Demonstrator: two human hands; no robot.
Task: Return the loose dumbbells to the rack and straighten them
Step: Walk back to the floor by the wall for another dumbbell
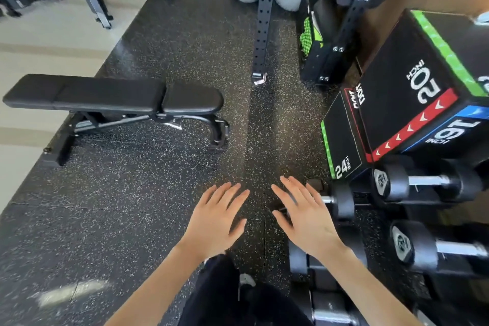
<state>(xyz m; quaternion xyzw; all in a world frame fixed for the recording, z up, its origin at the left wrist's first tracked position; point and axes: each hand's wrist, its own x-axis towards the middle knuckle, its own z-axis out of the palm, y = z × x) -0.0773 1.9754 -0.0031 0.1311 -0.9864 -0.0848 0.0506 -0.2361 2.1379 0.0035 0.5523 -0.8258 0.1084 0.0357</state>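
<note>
Left hand (pixel 215 222) and right hand (pixel 304 217) both empty, fingers spread wide, palms down over floor; dumbbells (pixel 423 185) racked at right.

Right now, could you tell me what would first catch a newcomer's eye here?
Two open, empty hands, the left hand and right hand, spread over the speckled floor at centre. At right, a plyo box with bold height markings stands above racked dumbbells. A black bench sits at left.

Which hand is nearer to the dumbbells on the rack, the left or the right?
Right. The right hand hovers open just beside the dumbbells on the rack; the left hand is open too, farther away over the floor.
</note>
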